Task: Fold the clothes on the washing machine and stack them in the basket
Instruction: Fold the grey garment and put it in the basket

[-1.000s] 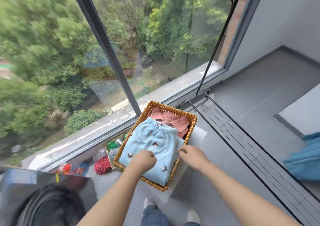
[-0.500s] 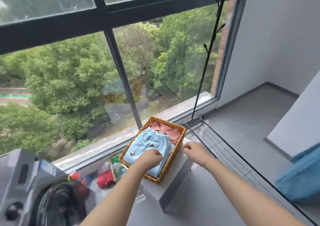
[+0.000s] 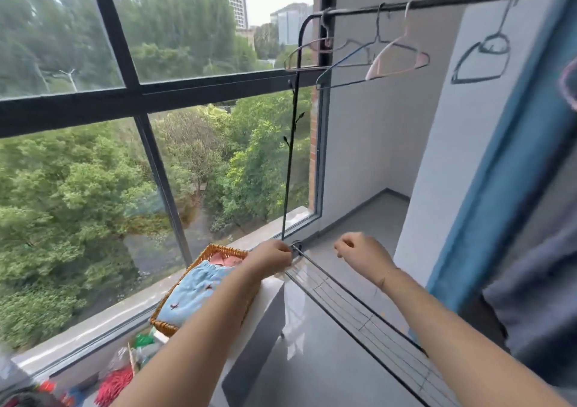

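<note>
Both the left hand (image 3: 271,260) and right hand (image 3: 362,252) hover with fingers curled, holding nothing, at two o'clock from the woven wicker basket (image 3: 165,326) holding a folded light-blue fleece garment (image 3: 193,291).

Home laundry balcony (hangers (image 3: 396,60), drying rail (image 3: 437,0)).

Both forearms are bare right up to where they leave the view, with no sleeve or cuff showing on either. The left hand (image 3: 271,261) carries no ring or band that I can make out. At the wrist of the right hand (image 3: 363,254) sits a thin bracelet (image 3: 384,277), a fine strand, too slight to tell its material.
</note>
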Available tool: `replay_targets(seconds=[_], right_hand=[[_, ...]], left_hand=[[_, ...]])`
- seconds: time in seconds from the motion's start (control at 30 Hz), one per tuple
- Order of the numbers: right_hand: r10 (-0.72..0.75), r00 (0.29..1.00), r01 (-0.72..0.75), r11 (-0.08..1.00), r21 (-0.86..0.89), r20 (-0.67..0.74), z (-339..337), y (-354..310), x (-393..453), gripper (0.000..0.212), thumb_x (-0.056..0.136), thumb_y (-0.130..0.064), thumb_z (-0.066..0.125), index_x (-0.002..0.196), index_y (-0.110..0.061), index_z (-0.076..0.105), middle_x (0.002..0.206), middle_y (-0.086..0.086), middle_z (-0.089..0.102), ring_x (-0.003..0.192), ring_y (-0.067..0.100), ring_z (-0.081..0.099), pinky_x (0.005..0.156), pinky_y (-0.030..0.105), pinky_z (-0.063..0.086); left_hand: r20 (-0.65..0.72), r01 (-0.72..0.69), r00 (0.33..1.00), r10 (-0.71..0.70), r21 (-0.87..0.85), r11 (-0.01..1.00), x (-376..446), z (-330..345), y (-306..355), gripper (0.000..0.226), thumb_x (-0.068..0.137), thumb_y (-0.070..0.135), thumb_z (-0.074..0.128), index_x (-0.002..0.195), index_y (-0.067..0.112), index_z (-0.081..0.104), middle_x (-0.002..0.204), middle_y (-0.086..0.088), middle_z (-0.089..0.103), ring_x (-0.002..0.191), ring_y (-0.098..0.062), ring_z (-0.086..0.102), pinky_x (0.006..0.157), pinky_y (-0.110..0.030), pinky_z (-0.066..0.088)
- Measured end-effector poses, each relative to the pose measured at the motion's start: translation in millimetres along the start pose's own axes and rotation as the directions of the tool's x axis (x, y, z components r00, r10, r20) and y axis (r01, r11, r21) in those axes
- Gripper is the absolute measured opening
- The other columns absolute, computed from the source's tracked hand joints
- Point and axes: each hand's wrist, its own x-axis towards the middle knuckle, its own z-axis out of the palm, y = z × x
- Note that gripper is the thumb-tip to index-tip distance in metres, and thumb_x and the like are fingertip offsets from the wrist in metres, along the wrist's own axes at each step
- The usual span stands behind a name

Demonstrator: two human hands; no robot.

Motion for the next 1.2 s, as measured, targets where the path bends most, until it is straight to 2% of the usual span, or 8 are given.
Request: replay_targets(seconds=[0.1, 0.37, 0.53, 0.63, 0.73, 0.9, 1.07, 1.2], right_hand=[[0.022, 0.991, -0.019, 1.0, 0.025, -0.131, -60, 34, -19, 0.036, 0.094, -0.032, 0.045, 0.079, -0.005, 0.064, 0.08, 0.012, 0.068, 0.077, 0.03, 0.062, 0.072, 0.037, 0.05], [0.105, 0.902, -0.11, 0.994, 0.011, -0.418, -232, 145, -72, 0.028, 0.087, -0.034, 0.049, 0.079, -0.013, 0.065, 0.075, 0.004, 0.069, 0.078, 0.028, 0.063, 0.073, 0.039, 0.054], [0.015, 0.849, 0.032, 0.996, 0.08, -0.528, -326, 187, -114, 0.02, 0.086, -0.03, 0.056, 0.078, -0.02, 0.07, 0.072, -0.004, 0.071, 0.075, 0.013, 0.068, 0.079, 0.037, 0.054], [-0.059, 0.737, 0.163, 0.982, 0.093, -0.673, -377, 198, -147, 0.019, 0.089, -0.02, 0.055, 0.077, -0.023, 0.07, 0.067, -0.01, 0.07, 0.068, 0.005, 0.066, 0.075, 0.036, 0.055], [-0.097, 0.625, 0.2, 0.979, 0.038, -0.774, -418, 204, -175, 0.019, 0.087, -0.023, 0.052, 0.08, -0.024, 0.07, 0.061, -0.007, 0.066, 0.06, 0.01, 0.062, 0.065, 0.039, 0.055], [-0.01, 0.481, 0.174, 0.981, 0.084, -0.877, -478, 243, -201, 0.023, 0.083, -0.033, 0.051, 0.08, -0.022, 0.07, 0.063, 0.004, 0.065, 0.06, 0.021, 0.061, 0.058, 0.041, 0.053], [0.067, 0.562, 0.175, 0.965, 0.197, -0.825, -489, 256, -183, 0.025, 0.091, -0.007, 0.048, 0.092, -0.014, 0.071, 0.078, 0.003, 0.07, 0.063, 0.01, 0.068, 0.07, 0.035, 0.06], [0.046, 0.639, 0.09, 0.987, 0.135, -0.768, -502, 248, -152, 0.034, 0.095, -0.009, 0.04, 0.114, -0.012, 0.068, 0.101, 0.002, 0.071, 0.09, 0.015, 0.068, 0.088, 0.033, 0.053]], left_hand=[[-0.007, -0.1, 0.995, 0.1, -0.044, 0.994, 5, 18, 70, 0.024, 0.086, 0.016, 0.052, 0.101, 0.01, 0.07, 0.103, -0.009, 0.069, 0.097, -0.025, 0.064, 0.091, -0.037, 0.053], [0.011, -0.358, 0.93, 0.368, -0.2, 0.912, 19, 103, 278, 0.019, 0.088, 0.011, 0.052, 0.089, 0.015, 0.071, 0.089, -0.005, 0.073, 0.081, -0.021, 0.068, 0.086, -0.032, 0.056], [0.013, -0.426, 0.892, 0.453, -0.312, 0.849, 22, 152, 379, 0.017, 0.084, 0.012, 0.058, 0.076, 0.022, 0.069, 0.08, 0.002, 0.071, 0.077, -0.019, 0.066, 0.09, -0.041, 0.055], [-0.081, -0.508, 0.844, 0.531, -0.441, 0.74, 12, 173, 445, 0.013, 0.069, 0.022, 0.058, 0.074, 0.022, 0.07, 0.079, 0.001, 0.071, 0.068, -0.014, 0.064, 0.081, -0.037, 0.055], [-0.164, -0.578, 0.796, 0.582, -0.49, 0.652, -5, 177, 504, 0.018, 0.081, 0.012, 0.054, 0.076, 0.019, 0.07, 0.082, 0.0, 0.071, 0.066, -0.012, 0.063, 0.058, -0.019, 0.047], [-0.305, -0.701, 0.707, 0.638, -0.418, 0.578, -20, 190, 575, 0.013, 0.077, 0.034, 0.056, 0.083, 0.029, 0.066, 0.083, 0.007, 0.067, 0.078, -0.019, 0.063, 0.066, -0.034, 0.05], [-0.311, -0.753, 0.654, 0.689, -0.18, 0.633, -6, 195, 602, 0.049, 0.089, 0.032, 0.058, 0.136, 0.032, 0.044, 0.131, 0.005, 0.045, 0.125, -0.019, 0.043, 0.105, -0.038, 0.039], [-0.255, -0.72, 0.694, 0.674, -0.286, 0.632, -2, 196, 609, 0.042, 0.091, 0.023, 0.057, 0.129, 0.034, 0.044, 0.09, 0.019, 0.052, 0.08, 0.001, 0.054, 0.062, -0.013, 0.042]])
